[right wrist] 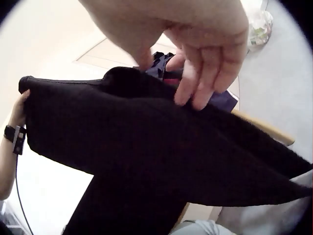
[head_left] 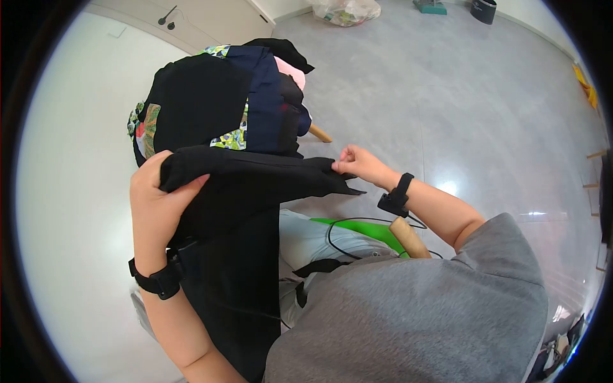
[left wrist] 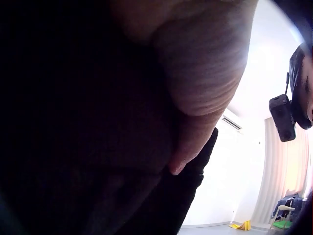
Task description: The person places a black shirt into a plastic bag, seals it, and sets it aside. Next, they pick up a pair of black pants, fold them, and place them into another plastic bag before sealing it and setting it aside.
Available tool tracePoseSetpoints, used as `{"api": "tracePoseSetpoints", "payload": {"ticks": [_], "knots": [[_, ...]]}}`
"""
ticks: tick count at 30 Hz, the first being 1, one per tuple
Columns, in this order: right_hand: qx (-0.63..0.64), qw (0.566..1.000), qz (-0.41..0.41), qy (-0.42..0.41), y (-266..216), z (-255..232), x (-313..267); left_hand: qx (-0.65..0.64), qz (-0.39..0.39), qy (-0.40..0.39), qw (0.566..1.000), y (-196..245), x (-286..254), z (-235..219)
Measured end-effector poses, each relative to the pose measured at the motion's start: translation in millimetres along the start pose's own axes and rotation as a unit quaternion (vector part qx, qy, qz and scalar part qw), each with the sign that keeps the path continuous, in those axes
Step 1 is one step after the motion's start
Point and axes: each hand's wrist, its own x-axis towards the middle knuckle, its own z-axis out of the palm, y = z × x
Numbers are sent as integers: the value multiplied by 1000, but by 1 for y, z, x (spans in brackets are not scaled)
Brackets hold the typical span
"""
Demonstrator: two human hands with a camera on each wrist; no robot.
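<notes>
A length of black cloth, apparently a garment, is stretched sideways in front of the person's body, and a long part of it hangs down toward the lap. At its left end the left hand grips the folded edge, thumb on the near side. The right hand pinches the other end between thumb and fingers. From the right wrist view, the right hand holds the upper edge, with a loose flap spreading to the right below it. Dark cloth fills much of the left wrist view, beside the left hand.
Just beyond the held cloth sits a pile of clothes, black, navy and patterned, with a wooden leg showing beneath. A black cord loops from the right wrist strap over the lap. A plastic bag lies on the grey floor.
</notes>
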Motion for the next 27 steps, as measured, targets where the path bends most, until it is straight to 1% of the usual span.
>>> {"api": "tracePoseSetpoints", "payload": {"ticks": [2, 3, 4, 5, 6, 7, 8, 10, 11, 13, 14, 16, 17, 19, 20, 21, 22, 23, 24, 26, 27], "knots": [[-15, 987, 85, 137, -11, 8, 2, 3, -9, 11, 1000, -6, -4, -7], [-102, 985, 95, 98, -11, 5, 5, 0, -26, 21, 999, -7, -6, -11], [-101, 986, 93, 100, -10, 6, 4, -4, -43, 31, 999, -7, -7, -15], [-113, 988, -50, 90, -8, 9, 1, -4, -41, 31, 999, -9, -8, -19], [-122, 971, -191, 78, -11, 12, -4, -3, -49, 37, 998, -10, -10, -23], [-77, 985, -152, 21, -20, 12, -8, -1, -58, 43, 997, -11, -11, -27], [-78, 985, -152, 21, -21, 14, -8, -2, -57, 44, 997, -12, -12, -31], [-127, 974, -184, 43, -21, 19, -9, -16, -83, 62, 994, -13, -16, -39], [-128, 974, -184, 41, -17, 20, -7, -20, -88, 68, 994, -15, -19, -44], [-130, 961, -226, 89, -9, 22, -2, -27, -92, 72, 993, -19, -24, -56], [-130, 962, -226, 86, -5, 21, -1, -34, -94, 75, 992, -20, -27, -62], [-209, 941, -254, 74, -10, 25, -3, -32, -92, 71, 993, -24, -32, -74], [-209, 942, -254, 69, -13, 27, -3, -25, -105, 70, 992, -25, -35, -78], [-176, 934, -310, 20, -37, 33, -8, -18, -124, 71, 990, -27, -41, -83], [-175, 935, -309, 16, -44, 34, -11, -21, -132, 76, 988, -28, -42, -84], [-95, 963, -254, 1, -50, 34, -14, -23, -139, 81, 987, -30, -44, -85], [-13, 980, -197, -13, -58, 34, -16, -22, -141, 82, 986, -32, -47, -88], [34, 981, -191, -15, -67, 35, -22, -39, -147, 108, 982, -34, -51, -92], [34, 981, -192, -17, -74, 34, -24, -57, -153, 134, 977, -36, -55, -95], [-17, 969, -231, -86, -85, 30, -28, -55, -153, 131, 978, -43, -60, -100], [-16, 970, -228, -88, -91, 30, -30, -53, -153, 125, 979, -44, -62, -99]]}}
